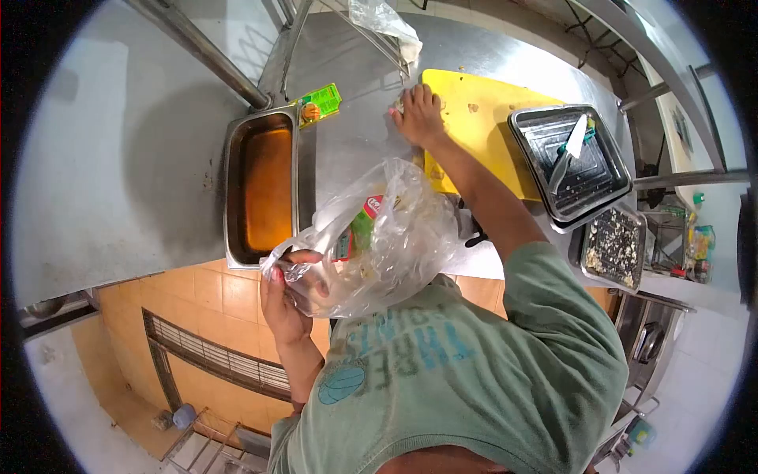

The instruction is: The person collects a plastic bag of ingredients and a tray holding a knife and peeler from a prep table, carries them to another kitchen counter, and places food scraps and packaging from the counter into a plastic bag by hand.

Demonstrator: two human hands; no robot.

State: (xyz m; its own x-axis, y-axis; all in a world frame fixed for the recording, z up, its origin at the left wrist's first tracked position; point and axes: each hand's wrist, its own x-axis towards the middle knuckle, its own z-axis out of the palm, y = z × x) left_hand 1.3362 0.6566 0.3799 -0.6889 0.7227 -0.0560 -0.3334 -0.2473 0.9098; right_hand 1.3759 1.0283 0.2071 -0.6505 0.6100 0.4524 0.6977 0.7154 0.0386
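Note:
My left hand (286,312) grips the rim of a clear plastic bag (395,261), holding it up in front of my chest. Through the film show green and red packaging and pale scraps. At the left edge of the yellow cutting board (482,103), my right hand (420,117) reaches down to the metal table, fingers curled around a small pale bit that I cannot make out. A few crumbs lie on the board. A green and yellow packet (319,106) lies left of that hand, by the corner of a deep steel pan.
The steel pan (300,189) holds orange-brown liquid. On the board's right side sits a dark tray (545,189) with a white-bladed knife (574,146) in it. A second tray (586,257) holds pale crumbs. Metal posts (213,55) rise at the table's back left.

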